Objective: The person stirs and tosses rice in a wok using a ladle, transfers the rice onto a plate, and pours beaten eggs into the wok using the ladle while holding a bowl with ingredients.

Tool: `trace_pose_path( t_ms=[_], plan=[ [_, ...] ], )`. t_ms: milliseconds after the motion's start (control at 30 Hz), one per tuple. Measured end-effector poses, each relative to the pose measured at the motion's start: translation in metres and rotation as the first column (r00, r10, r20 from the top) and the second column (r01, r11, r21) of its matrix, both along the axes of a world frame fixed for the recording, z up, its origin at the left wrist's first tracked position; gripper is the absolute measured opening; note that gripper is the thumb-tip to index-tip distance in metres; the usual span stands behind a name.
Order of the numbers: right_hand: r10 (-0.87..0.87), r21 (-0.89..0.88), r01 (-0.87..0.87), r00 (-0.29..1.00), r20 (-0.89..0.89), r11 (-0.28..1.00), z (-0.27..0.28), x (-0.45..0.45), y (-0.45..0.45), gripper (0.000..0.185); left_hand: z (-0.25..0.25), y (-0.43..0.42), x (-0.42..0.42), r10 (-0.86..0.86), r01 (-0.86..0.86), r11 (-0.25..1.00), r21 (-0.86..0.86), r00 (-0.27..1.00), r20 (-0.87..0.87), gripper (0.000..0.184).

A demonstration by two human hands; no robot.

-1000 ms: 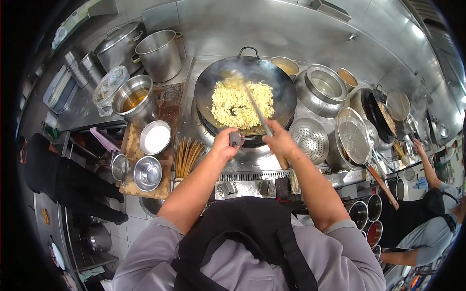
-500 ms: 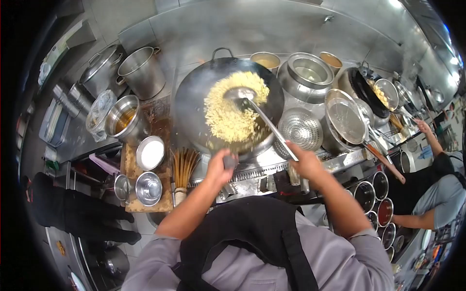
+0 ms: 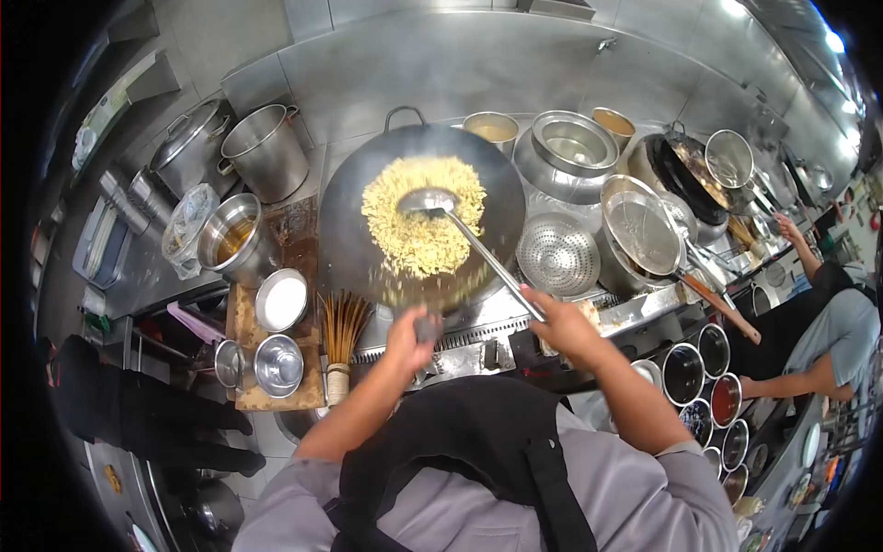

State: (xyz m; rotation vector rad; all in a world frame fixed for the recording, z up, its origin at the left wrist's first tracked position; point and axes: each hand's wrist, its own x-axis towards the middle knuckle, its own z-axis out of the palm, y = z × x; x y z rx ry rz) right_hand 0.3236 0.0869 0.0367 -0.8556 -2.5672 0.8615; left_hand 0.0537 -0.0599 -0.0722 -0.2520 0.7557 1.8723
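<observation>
A large dark wok [image 3: 345,216] sits on the stove in front of me, holding a spread heap of yellow fried rice [image 3: 418,253]. Its stubby grey handle [image 3: 428,327] is in the closed fingers of my left hand [image 3: 405,345], blurred by motion. Wrapped round the end of a long metal handle is my right hand [image 3: 561,324]; that handle belongs to a ladle [image 3: 483,250], whose bowl lies over the middle of the rice. Some grains near the wok's close rim are smeared by motion.
To the right are a perforated strainer [image 3: 557,253], a wire skimmer [image 3: 641,230] and several sauce pots [image 3: 683,373]. A bamboo brush [image 3: 340,336] and steel bowls [image 3: 279,365] stand left. Co-workers are at both sides; the right one's hand [image 3: 786,228] holds a skimmer.
The wok and ladle have come slightly nearer and left, with the view shifting a little too. Rice lies more centrally in the wok. The right co-worker's skimmer has moved off the food.
</observation>
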Motion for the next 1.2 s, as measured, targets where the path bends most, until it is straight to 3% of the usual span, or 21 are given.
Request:
trace_pose_path(
  t_ms=[33,67,133,200,267,400,467,500,533,600,667,733,767,833,933,1000,1033,1100,1133,1167,1200],
  plan=[
    [0.007,-0.041,-0.003,0.996,0.09,0.999,0.012,-0.003,-0.007,0.061,-0.001,-0.032,0.016,-0.008,0.01,0.997,-0.077,1.0,0.023,0.014],
    [0.012,-0.087,0.003,0.985,0.175,0.996,0.032,-0.003,-0.019,0.061,0.018,-0.063,0.03,-0.109,0.097,0.991,-0.091,0.984,-0.138,0.012],
    [0.035,-0.247,-0.014,0.996,0.082,0.969,0.054,0.032,-0.035,0.062,0.051,-0.072,0.026,-0.173,0.152,0.977,-0.149,0.975,-0.137,0.013],
    [-0.058,-0.666,0.144,0.987,0.149,0.732,0.096,0.064,-0.054,0.063,0.076,-0.049,0.008,0.049,-0.048,0.993,-0.111,0.999,0.013,0.012],
    [-0.033,-0.651,0.151,0.981,0.191,0.744,0.104,0.076,-0.051,0.062,0.09,-0.005,-0.019,0.044,-0.043,0.999,-0.018,0.999,0.022,0.013],
    [-0.088,-0.565,0.222,0.963,0.254,0.794,0.091,0.027,-0.043,0.066,0.026,0.032,-0.036,0.019,-0.018,0.999,0.032,1.0,-0.021,0.015],
    [0.018,-0.084,-0.012,0.998,0.065,0.996,0.002,0.004,-0.01,0.067,0.009,0.007,-0.01,0.029,-0.029,1.0,-0.004,1.0,-0.002,0.015],
    [0.02,-0.076,-0.015,0.998,0.067,0.997,0.01,0.003,-0.015,0.067,0.004,-0.023,0.009,0.026,-0.023,0.997,-0.078,0.999,0.034,0.015],
    [0.022,-0.111,-0.011,0.995,0.093,0.994,0.027,0.002,-0.028,0.066,0.0,-0.056,0.021,-0.063,0.06,0.998,-0.028,0.994,-0.092,0.015],
    [0.022,-0.234,0.012,0.989,0.144,0.972,0.06,0.017,-0.045,0.063,0.04,-0.08,0.025,-0.143,0.134,0.987,-0.086,0.984,-0.103,0.015],
    [0.034,-0.332,0.03,0.982,0.183,0.943,0.089,0.057,-0.053,0.062,0.079,-0.063,0.02,0.102,-0.098,0.989,-0.107,0.994,0.029,0.016],
    [-0.01,-0.696,0.143,0.981,0.192,0.704,0.109,0.081,-0.061,0.06,0.089,-0.021,-0.013,0.046,-0.043,0.998,-0.05,0.996,0.075,0.016],
    [-0.008,-0.695,0.139,0.982,0.188,0.706,0.11,0.074,-0.06,0.06,0.083,0.002,-0.026,0.034,-0.033,0.999,-0.018,0.996,0.08,0.015],
    [-0.037,-0.493,0.214,0.938,0.344,0.843,0.11,0.052,-0.057,0.06,0.05,0.031,-0.039,0.031,-0.031,0.999,0.01,1.0,0.006,0.015],
    [-0.058,-0.365,0.142,0.971,0.231,0.92,0.05,0.012,-0.035,0.06,0.001,0.012,-0.018,-0.01,0.016,0.994,0.11,0.998,-0.056,0.014],
    [0.058,0.145,-0.075,0.991,0.118,0.987,0.003,-0.002,-0.022,0.059,-0.003,-0.042,0.018,-0.039,0.038,0.999,-0.03,0.999,-0.011,0.015],
    [0.052,0.148,-0.069,0.992,0.112,0.987,0.012,0.006,-0.027,0.059,0.021,-0.057,0.023,-0.043,0.043,0.999,-0.028,0.999,-0.017,0.015],
    [0.074,-0.175,-0.061,0.995,0.069,0.983,0.058,0.035,-0.046,0.059,0.064,-0.081,0.033,-0.089,0.086,0.992,-0.09,0.995,-0.035,0.016],
    [0.082,-0.185,-0.066,0.994,0.078,0.981,0.077,0.052,-0.053,0.059,0.071,-0.066,0.024,0.063,-0.063,0.997,-0.038,0.998,0.0,0.018],
    [0.015,-0.482,0.042,0.994,0.112,0.875,0.097,0.069,-0.059,0.06,0.079,-0.045,0.005,0.075,-0.068,0.996,-0.058,0.989,0.13,0.016],
    [-0.042,-0.721,0.15,0.985,0.165,0.677,0.107,0.077,-0.061,0.061,0.085,-0.022,-0.011,0.1,-0.099,0.995,-0.015,0.989,0.106,0.015]
  ],
)
